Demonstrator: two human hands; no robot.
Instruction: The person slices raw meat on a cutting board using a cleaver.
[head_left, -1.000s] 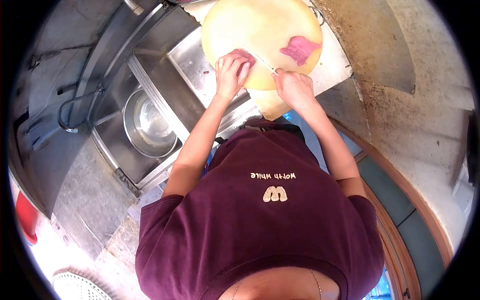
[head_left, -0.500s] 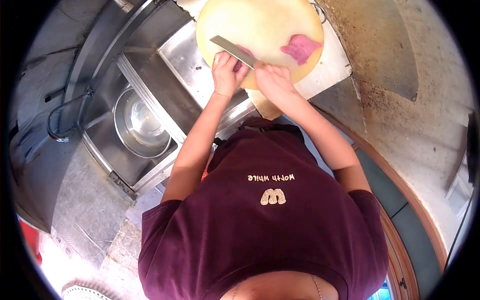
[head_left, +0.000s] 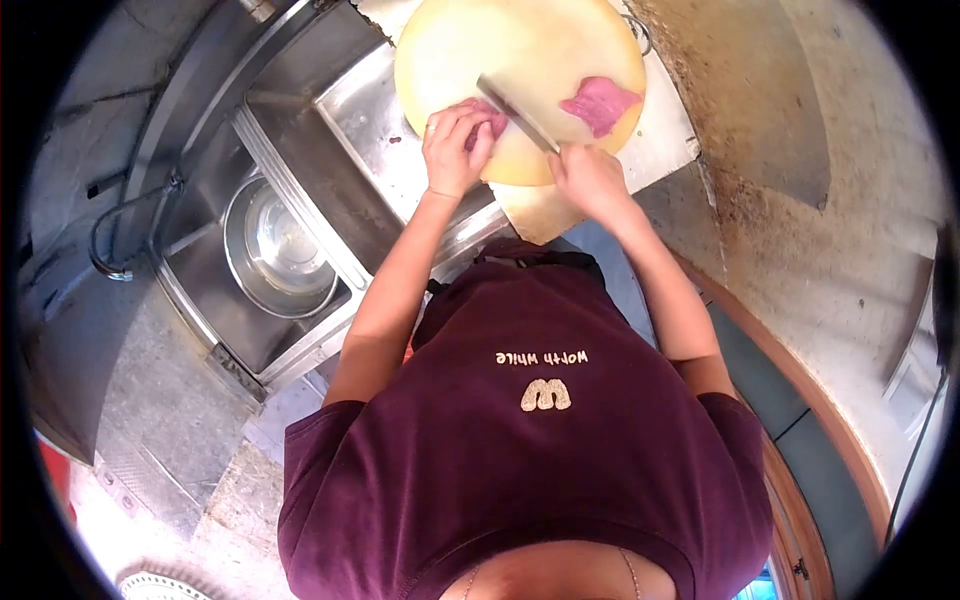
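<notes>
On the round yellowish cutting board point(head_left: 530, 45), my left hand point(head_left: 453, 152) holds down a piece of pink raw meat point(head_left: 490, 118), its fingers curled over the near side. My right hand point(head_left: 592, 180) is wrapped round the handle of a knife point(head_left: 522, 115). The blade slants up and left from that hand, just right of the held meat; whether it touches the meat I cannot tell. Another flat piece of pink meat point(head_left: 601, 106) lies apart near the board's right edge.
Left of the board is a steel sink point(head_left: 310, 150) with a divider. A round metal bowl point(head_left: 240, 255) sits in its nearer basin, beside a curved faucet point(head_left: 105, 225). A stained wall point(head_left: 745, 110) rises at the right.
My right hand has moved right with the knife, so the blade has shifted from over the left fingers to the right side of the meat. The left hand stays on the meat.
</notes>
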